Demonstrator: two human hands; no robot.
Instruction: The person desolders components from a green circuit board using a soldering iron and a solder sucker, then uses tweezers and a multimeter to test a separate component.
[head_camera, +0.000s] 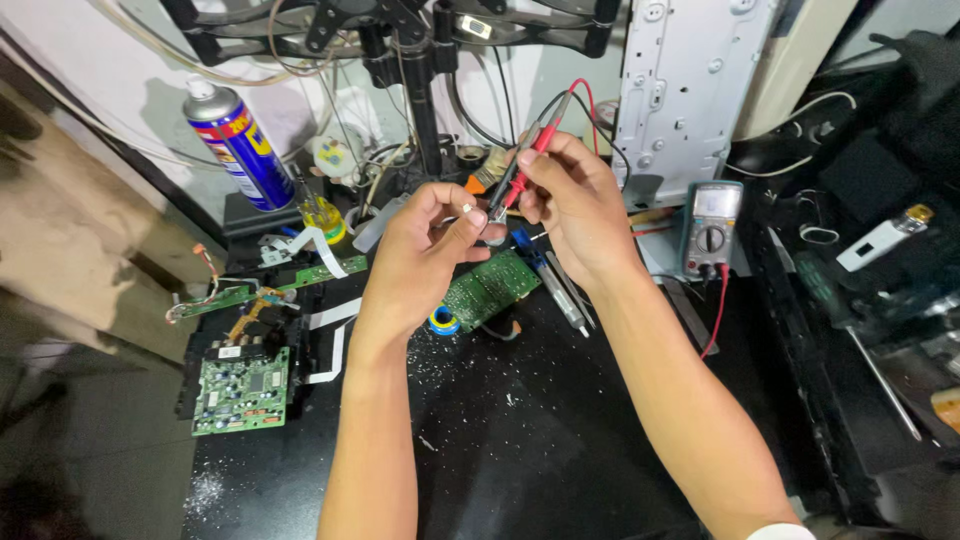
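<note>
I am pinching a tiny part (467, 209) between the thumb and fingers of my left hand (425, 245), holding it up above the black table (540, 430). My right hand (570, 200) is squeezing the red and black probes (520, 170) together, and their tips are touching the part just beside my left fingertips. The part is too small to make out, and my fingers are hiding most of it.

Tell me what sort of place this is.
Most likely an electronics repair bench. The right hand holds red and black meter probes to a small part pinched in the left hand; a multimeter and bare green circuit boards lie on the black worktop.
</note>
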